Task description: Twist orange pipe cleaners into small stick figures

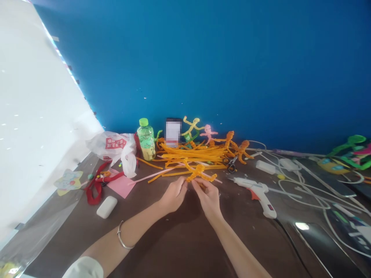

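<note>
Orange pipe-cleaner figure (199,170) is pinched at its near end by left hand (175,194) and right hand (207,196), 2 grips presumably for steadiness, just before the pipe-cleaner bundle (194,155), likely placed within reach.

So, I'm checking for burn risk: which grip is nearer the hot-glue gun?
Right. The right grip is left of the hot-glue gun; the left grip is farther left, beyond the right one.

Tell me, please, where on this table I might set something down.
The table is bare, specks aside, between the forearms, and between the right forearm and glue gun. Crowded: behind the orange figure, with stems; further right, with cables.
</note>
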A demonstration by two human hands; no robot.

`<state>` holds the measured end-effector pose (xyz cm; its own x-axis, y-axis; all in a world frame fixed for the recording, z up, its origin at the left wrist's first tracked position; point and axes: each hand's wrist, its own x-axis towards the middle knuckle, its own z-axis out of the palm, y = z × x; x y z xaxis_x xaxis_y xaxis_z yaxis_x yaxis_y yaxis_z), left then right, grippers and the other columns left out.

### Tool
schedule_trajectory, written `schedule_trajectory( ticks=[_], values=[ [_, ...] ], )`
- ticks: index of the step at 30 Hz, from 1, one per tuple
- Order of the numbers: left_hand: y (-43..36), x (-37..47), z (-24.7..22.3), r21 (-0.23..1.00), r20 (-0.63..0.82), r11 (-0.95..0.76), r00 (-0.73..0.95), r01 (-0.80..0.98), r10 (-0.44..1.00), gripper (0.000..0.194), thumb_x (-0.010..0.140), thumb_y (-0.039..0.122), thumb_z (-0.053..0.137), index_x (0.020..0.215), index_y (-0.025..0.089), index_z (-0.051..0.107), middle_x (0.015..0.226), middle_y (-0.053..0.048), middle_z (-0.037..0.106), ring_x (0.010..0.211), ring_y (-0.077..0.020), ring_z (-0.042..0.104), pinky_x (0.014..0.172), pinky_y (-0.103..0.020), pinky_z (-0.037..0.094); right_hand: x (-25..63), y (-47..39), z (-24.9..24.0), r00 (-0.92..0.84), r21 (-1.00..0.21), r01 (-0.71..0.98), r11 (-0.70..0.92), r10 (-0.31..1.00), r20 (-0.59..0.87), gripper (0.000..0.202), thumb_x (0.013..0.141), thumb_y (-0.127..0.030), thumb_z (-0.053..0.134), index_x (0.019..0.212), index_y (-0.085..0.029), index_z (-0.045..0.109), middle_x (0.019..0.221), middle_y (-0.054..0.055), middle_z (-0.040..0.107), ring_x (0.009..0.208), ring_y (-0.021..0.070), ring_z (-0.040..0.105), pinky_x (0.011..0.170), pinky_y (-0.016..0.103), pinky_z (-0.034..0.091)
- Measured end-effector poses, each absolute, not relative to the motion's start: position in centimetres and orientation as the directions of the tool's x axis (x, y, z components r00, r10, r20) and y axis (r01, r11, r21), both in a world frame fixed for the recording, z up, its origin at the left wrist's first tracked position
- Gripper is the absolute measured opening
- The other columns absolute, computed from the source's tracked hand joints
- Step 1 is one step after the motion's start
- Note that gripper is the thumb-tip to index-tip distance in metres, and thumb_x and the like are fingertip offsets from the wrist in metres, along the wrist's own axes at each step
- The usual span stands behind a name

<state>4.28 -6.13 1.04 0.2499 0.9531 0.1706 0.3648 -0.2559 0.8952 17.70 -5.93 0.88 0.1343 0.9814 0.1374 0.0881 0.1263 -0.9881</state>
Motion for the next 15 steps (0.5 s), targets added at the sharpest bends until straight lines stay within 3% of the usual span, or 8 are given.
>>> schedule_trajectory(
  ticks=[15],
  values=[
    [-5.89,4.08,0.76,0.888,0.122,-0.238,0.296,0.394,0.947,0.023,0.087,0.032,0.029,0.071,0.021,0.041,0.063,0.001,0.042,0.057,-0.0135,0.04,0.057,-0.027,0.029,17.92,-6.01,0.77,0.153,-0.98,0.136,0.146,0.974,0.166,0.022,0.069,-0.036,0.064,0.076,-0.015,0.065,0.077,0.007,0.066,0.072,0.0209,0.061,0.071,0.035,0.049]
  ],
)
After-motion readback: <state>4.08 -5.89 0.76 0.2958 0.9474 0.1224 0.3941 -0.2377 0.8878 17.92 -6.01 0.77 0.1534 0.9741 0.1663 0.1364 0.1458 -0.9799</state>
